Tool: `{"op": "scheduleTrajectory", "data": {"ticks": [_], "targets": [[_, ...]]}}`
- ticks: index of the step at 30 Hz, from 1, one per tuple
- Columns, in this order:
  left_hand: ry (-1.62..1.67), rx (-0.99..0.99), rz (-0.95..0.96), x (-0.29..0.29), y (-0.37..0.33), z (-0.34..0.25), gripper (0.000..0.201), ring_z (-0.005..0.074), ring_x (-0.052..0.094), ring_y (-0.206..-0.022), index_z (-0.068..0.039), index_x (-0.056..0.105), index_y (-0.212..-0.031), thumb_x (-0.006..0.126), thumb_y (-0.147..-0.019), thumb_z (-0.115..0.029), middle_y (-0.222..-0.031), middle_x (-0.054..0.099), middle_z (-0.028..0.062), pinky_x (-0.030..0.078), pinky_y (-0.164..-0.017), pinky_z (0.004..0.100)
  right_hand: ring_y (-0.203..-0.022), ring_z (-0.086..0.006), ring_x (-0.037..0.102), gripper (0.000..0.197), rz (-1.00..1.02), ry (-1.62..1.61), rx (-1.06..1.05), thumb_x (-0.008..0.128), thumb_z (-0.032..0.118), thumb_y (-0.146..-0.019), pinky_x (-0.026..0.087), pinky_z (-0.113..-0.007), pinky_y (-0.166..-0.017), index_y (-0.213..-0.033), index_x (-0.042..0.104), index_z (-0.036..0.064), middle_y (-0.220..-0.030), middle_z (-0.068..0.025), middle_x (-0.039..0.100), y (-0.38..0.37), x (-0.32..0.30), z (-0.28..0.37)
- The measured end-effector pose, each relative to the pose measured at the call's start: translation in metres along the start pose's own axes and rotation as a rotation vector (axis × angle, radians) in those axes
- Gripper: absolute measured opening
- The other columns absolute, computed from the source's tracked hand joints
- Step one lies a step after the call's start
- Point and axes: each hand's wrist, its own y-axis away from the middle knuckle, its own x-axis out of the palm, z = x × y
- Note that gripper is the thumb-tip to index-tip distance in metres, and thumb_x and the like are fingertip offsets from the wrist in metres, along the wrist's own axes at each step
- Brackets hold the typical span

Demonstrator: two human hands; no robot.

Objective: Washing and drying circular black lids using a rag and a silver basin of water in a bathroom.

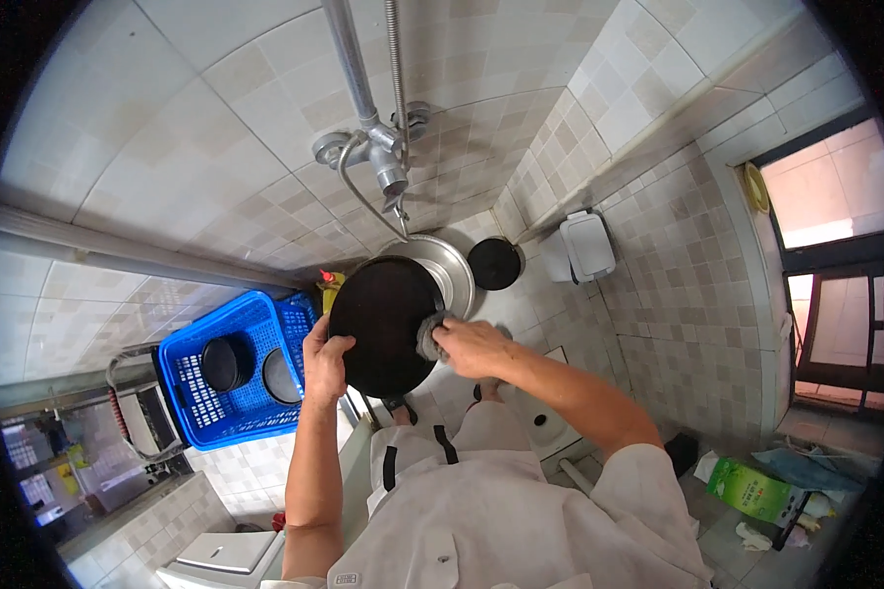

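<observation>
While the left hand is gripping the near-left rim of a round black metal pan, the right hand is closing on a grey scouring pad, pressing it against the pan's right edge above a steel basin in a tiled washroom; a blue plastic crate is sitting left of the pan.

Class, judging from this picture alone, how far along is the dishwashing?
Seemingly done: two dark round dishes sit in the blue plastic basket. In hand: the left hand grips a large round black pan while the right hand rubs it with a grey scrubbing pad. Possibly left: a black round lid beside the steel basin.
</observation>
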Motion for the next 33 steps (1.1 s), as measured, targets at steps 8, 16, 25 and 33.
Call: {"op": "scheduleTrajectory", "data": {"ticks": [8,16,25,33], "targets": [[0.226,-0.095,-0.293,-0.046,-0.008,0.048,0.041,0.0249,0.061,-0.086,0.001,0.057,-0.113,0.048,-0.074,-0.001,-0.099,0.063,0.0115,0.051,-0.079,0.0360,-0.096,-0.0379,0.057,0.028,0.153,-0.349,-0.267,0.060,0.008,-0.073,0.046,-0.045,-0.081,-0.100,0.057,-0.0001,-0.099,-0.0184,0.055,-0.026,0.041,0.040],[0.485,-0.131,-0.782,-0.202,0.001,0.100,0.027,0.0318,0.055,-0.087,-0.004,0.051,-0.092,0.050,-0.066,0.000,-0.092,0.055,0.0132,0.048,-0.082,0.0462,-0.086,-0.0347,0.056,0.026,0.018,-0.519,-0.087,0.066,0.010,-0.077,0.045,-0.040,-0.074,-0.097,0.055,-0.0028,-0.092,-0.0188,0.054,-0.040,0.064,0.042],[0.462,-0.103,-1.324,-0.388,0.014,0.127,0.044,0.0298,0.057,-0.097,0.003,0.058,-0.104,0.048,-0.061,0.010,-0.101,0.059,0.0150,0.048,-0.087,0.0389,-0.085,-0.0176,0.060,0.025,-0.049,-0.589,0.221,0.064,0.006,-0.082,0.048,-0.032,-0.078,-0.104,0.058,-0.0037,-0.095,-0.0110,0.065,-0.037,0.115,-0.002],[0.421,-0.287,-1.195,-0.458,-0.008,0.240,0.038,0.0286,0.059,-0.085,0.005,0.058,-0.098,0.045,-0.063,0.010,-0.091,0.060,0.0150,0.050,-0.080,0.0386,-0.089,-0.0137,0.059,0.027,-0.078,-0.693,0.462,0.063,0.004,-0.082,0.047,-0.030,-0.081,-0.108,0.059,-0.0024,-0.099,-0.0057,0.066,-0.075,0.142,0.037]]}}
